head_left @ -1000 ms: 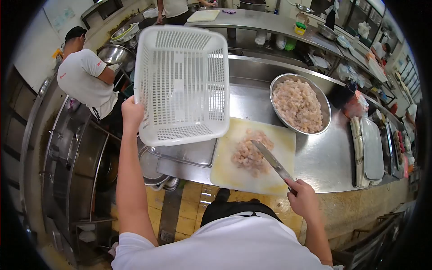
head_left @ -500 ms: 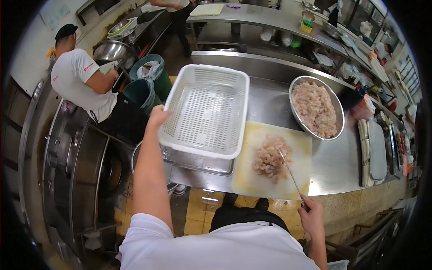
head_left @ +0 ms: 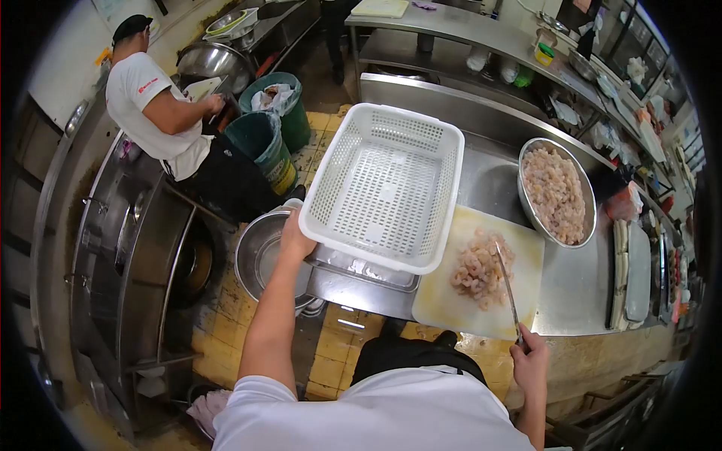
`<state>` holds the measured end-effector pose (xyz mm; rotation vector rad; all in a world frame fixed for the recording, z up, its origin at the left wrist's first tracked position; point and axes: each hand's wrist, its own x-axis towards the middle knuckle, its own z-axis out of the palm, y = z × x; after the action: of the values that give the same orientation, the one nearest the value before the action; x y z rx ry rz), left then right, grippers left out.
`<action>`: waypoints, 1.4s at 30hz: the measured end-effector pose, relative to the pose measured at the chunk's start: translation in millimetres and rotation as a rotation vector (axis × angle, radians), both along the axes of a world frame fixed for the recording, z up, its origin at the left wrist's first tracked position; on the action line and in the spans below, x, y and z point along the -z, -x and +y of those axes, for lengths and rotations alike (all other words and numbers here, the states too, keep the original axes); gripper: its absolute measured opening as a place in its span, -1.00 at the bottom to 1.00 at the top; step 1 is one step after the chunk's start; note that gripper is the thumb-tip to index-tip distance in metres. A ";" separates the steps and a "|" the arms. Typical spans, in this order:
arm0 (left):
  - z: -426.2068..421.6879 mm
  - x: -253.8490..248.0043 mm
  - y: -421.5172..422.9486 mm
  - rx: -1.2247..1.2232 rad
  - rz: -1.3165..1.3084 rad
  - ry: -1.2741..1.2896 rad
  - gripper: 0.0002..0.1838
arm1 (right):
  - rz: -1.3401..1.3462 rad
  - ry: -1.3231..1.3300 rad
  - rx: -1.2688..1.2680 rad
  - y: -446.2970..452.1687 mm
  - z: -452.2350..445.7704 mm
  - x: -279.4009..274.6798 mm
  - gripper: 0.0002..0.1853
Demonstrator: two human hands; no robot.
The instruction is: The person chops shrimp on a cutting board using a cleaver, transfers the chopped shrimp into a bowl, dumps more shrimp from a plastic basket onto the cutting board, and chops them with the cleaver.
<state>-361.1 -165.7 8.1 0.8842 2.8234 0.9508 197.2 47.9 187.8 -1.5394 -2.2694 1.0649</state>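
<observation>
My left hand (head_left: pixel 295 239) is closed on the near-left rim of a white perforated plastic basket (head_left: pixel 325 167), which holds nothing that I can see. The basket sits on the steel counter over a clear tray (head_left: pixel 365 272), beside the cutting board. My right hand (head_left: pixel 531 358) is wrapped round the handle of a knife (head_left: pixel 508 289). The knife's blade tip rests at a pile of peeled shrimp (head_left: pixel 481 272) on the white, yellow-stained cutting board (head_left: pixel 519 319). Behind the board's right corner, a steel bowl (head_left: pixel 529 212) is heaped with more shrimp.
A large steel pot (head_left: pixel 244 259) stands low, left of the counter (head_left: pixel 571 304). Green bins (head_left: pixel 297 124) are farther left. Near them another person (head_left: pixel 162 113) in a white shirt works at a pot. Trays (head_left: pixel 638 274) line the counter's right end.
The view has swung left, so things appear farther right. My left hand has shifted along the basket's rim towards its near corner. The knife tip stays at the shrimp pile.
</observation>
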 end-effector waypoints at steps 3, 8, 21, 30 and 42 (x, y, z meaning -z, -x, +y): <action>0.8 19.7 8.6 0.086 0.021 0.049 -0.55 | -0.006 -0.020 -0.052 14.8 -2.6 -10.2 -0.40; 1.4 32.8 4.2 0.053 0.030 -0.036 -0.56 | -0.004 -0.006 -0.076 14.6 -10.6 -5.8 -0.42; -26.0 -4.6 -24.6 -0.010 0.076 0.116 -0.81 | -0.198 -0.308 -0.171 6.2 50.0 46.7 -0.53; -32.9 -81.8 -177.9 -0.102 -0.875 -0.530 -0.89 | -0.132 -0.243 -0.236 -20.9 63.7 13.7 -0.54; 222.2 -43.1 -316.8 0.366 -0.257 -0.138 -0.59 | 0.058 -0.077 -0.398 -88.9 125.1 46.0 -0.53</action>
<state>-44.3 56.6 51.3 1.1482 2.3002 1.1168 286.1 173.0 141.8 -1.0352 -2.6065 1.0778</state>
